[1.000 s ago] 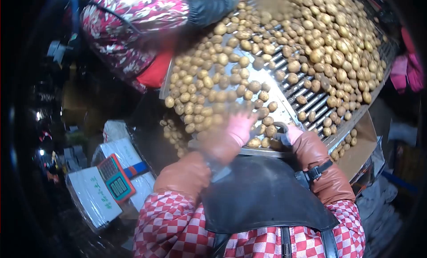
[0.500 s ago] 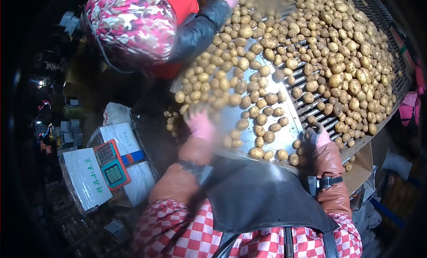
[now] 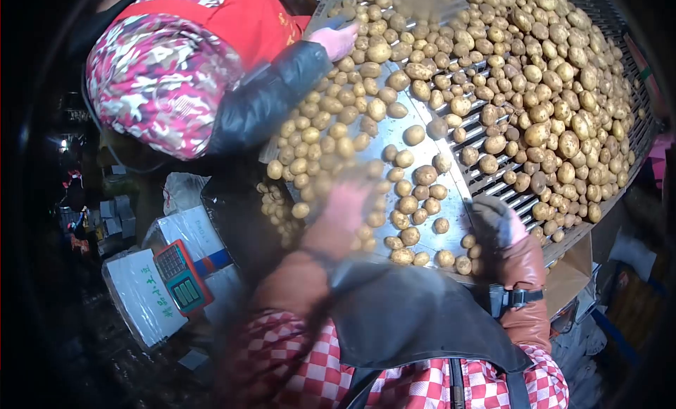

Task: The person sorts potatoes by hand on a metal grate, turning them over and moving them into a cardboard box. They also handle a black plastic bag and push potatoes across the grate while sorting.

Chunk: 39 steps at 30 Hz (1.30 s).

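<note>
Many potatoes (image 3: 406, 205) lie on a shiny metal plate (image 3: 451, 229) in front of me. My left hand (image 3: 348, 201), in a pink glove, is over the potatoes on the plate's left side; motion smears its fingers. At the plate's right edge, beside the slatted rack, is my right hand (image 3: 498, 217) in a grey and pink glove. Its fingers look stretched out, with no potato visible in them. A few loose potatoes sit just left of it.
A large potato heap (image 3: 556, 120) covers the slatted rack (image 3: 486, 138). Across on the left, a co-worker's gloved hand (image 3: 336, 41) is at the potatoes. More potatoes (image 3: 278, 208) show below the plate's left edge. A red and green scale (image 3: 183, 279) rests by white boxes (image 3: 144, 296).
My left hand has moved right across the plate, and some potatoes there have shifted. My right hand has changed its pose at the edge. The co-worker's head and arm have moved left and down.
</note>
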Tool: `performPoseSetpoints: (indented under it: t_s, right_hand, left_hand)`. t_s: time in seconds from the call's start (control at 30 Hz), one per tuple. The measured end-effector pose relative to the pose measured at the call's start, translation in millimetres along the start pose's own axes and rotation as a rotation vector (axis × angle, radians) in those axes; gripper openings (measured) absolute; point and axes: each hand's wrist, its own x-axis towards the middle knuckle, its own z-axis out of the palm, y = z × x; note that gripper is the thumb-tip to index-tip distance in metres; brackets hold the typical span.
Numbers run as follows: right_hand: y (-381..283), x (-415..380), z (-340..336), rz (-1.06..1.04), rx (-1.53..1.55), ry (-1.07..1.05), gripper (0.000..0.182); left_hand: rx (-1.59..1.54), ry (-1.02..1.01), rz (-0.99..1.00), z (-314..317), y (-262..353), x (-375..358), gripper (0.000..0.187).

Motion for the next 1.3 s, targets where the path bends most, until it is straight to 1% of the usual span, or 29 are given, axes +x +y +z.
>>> performPoseSetpoints:
  t_s: [0.03, 0.07, 0.13, 0.17, 0.23, 0.3, 0.33, 0.37, 0.4, 0.47, 0.5, 0.53, 0.6, 0.63, 0.67, 0.73, 0.77, 0.8, 0.87, 0.9, 0.93, 1.0, 1.07, 1.1, 1.13, 1.17, 1.2, 1.23, 1.3]
  right_hand:
    - [10.1, 1.0, -17.6, -0.049, 0.157, 0.055, 0.034]
    - [1.9, -6.3, -18.4, -0.067, 0.239, 0.083, 0.033]
    - [3.4, 3.4, -20.2, -0.106, 0.190, 0.076, 0.035]
    - [4.4, 7.0, -20.7, -0.125, 0.160, 0.075, 0.036]
    - [7.5, 16.5, -10.7, -0.443, -0.230, 0.006, 0.037]
    - [2.3, 38.9, 1.1, -0.160, -0.038, -0.035, 0.040]
    - [-18.0, 37.0, 19.8, -0.218, -0.275, -0.060, 0.041]
    - [-39.9, 31.0, 38.5, -0.104, -0.249, -0.066, 0.042]
    - [-59.7, 24.0, 55.5, 0.015, -0.217, -0.071, 0.043]
    - [-47.8, 37.5, 56.8, -0.067, -0.176, -0.133, 0.041]
    - [-42.0, 43.7, 53.7, -0.133, -0.222, -0.177, 0.046]
    - [-37.4, 46.6, 52.7, -0.125, -0.157, -0.187, 0.046]
    - [-31.6, 49.9, 51.2, -0.107, -0.029, -0.203, 0.048]
    - [-33.4, 48.8, 51.8, -0.054, 0.128, -0.254, 0.051]
    - [-66.9, 32.3, 80.5, 0.151, 0.211, -0.011, 0.065]
    - [-16.1, 43.1, 62.9, -0.047, 0.633, -0.068, 0.063]
    - [-15.1, 49.5, 64.3, -0.036, 0.707, -0.066, 0.058]
    - [-17.3, 59.6, 61.5, 0.100, 0.754, -0.090, 0.048]
    - [-47.6, 43.2, 76.6, 0.171, 0.713, 0.064, 0.039]
    - [-32.0, 43.7, 63.3, 0.093, 0.772, -0.008, 0.035]
    - [-29.6, 42.6, 58.3, 0.079, 0.757, -0.011, 0.035]
    - [-22.2, 38.2, 50.4, 0.061, 0.744, -0.001, 0.034]
    - [-0.2, 42.0, 34.8, 0.059, 0.740, 0.064, 0.040]
    - [4.8, 40.4, 28.3, 0.053, 0.754, 0.073, 0.042]
    - [7.4, 37.4, 24.9, 0.045, 0.768, 0.082, 0.045]
    - [11.8, 30.2, 25.3, -0.055, 0.673, 0.077, 0.053]
    - [18.2, 32.8, 15.6, 0.040, 0.788, 0.052, 0.059]
    - [30.7, 32.2, 13.1, -0.105, 0.651, 0.111, 0.062]
    - [40.2, 26.1, 6.6, -0.249, 0.563, 0.125, 0.057]
  left_hand:
    - [0.051, 0.010, -0.033, -16.0, 3.2, 1.1, 0.025]
    - [0.101, 0.017, -0.066, -31.9, 6.5, 2.1, 0.022]
    - [0.093, 0.015, -0.191, -50.2, 9.8, 9.1, 0.019]
    - [0.040, 0.122, -0.148, -45.8, 0.6, 19.7, 0.034]
    - [0.088, -0.001, -0.232, -33.3, -9.2, 52.5, 0.037]
    - [0.034, -0.226, -0.537, -22.6, -9.3, 107.1, 0.036]
    - [-0.040, -0.224, -0.662, -12.0, -10.1, 129.4, 0.034]
    - [-0.116, -0.227, -0.786, -1.8, -11.1, 144.8, 0.033]
    - [-0.091, -0.240, -0.789, 6.8, -14.4, 152.9, 0.033]
    - [-0.032, -0.265, -0.798, 20.4, -19.5, 162.3, 0.033]
    - [-0.081, -0.317, -0.851, 12.1, -22.0, 164.6, 0.034]
    - [-0.159, -0.319, -0.831, 3.8, -23.5, 160.4, 0.034]
    - [-0.320, -0.327, -0.787, -37.6, 1.4, 144.1, 0.035]
    - [-0.503, -0.279, -0.761, -34.3, 11.7, 136.3, 0.035]
    - [-0.688, -0.237, -0.739, -26.1, 25.6, 128.5, 0.035]
    - [-0.754, -0.429, -0.498, -6.4, 48.6, 120.3, 0.037]
    - [-0.715, -0.334, -0.375, 3.1, 52.7, 130.9, 0.036]
    - [-0.666, -0.323, -0.347, 9.4, 48.6, 147.8, 0.037]
    - [-0.567, -0.306, -0.298, -10.2, 52.7, 201.0, 0.040]
    - [-0.360, -0.178, -0.193, -3.3, 41.1, 222.4, 0.043]
    - [-0.153, -0.047, -0.085, 7.3, 24.9, 243.2, 0.046]
    - [0.119, 0.000, -0.068, 29.5, 5.9, 270.1, 0.051]
    - [0.011, -0.212, -0.286, 22.2, 13.9, 276.9, 0.054]
    - [0.029, -0.228, -0.294, 31.2, 7.1, 283.1, 0.056]
    - [-0.054, -0.261, -0.314, 22.2, 11.6, 284.6, 0.057]
    - [-0.137, -0.302, -0.336, 13.0, 16.6, 278.7, 0.059]
    - [-0.220, -0.345, -0.360, 6.0, 24.0, 267.2, 0.061]
    - [-0.228, -0.325, -0.352, 4.2, 31.1, 252.8, 0.061]
    - [-0.245, -0.243, -0.292, 9.6, 38.0, 220.4, 0.059]
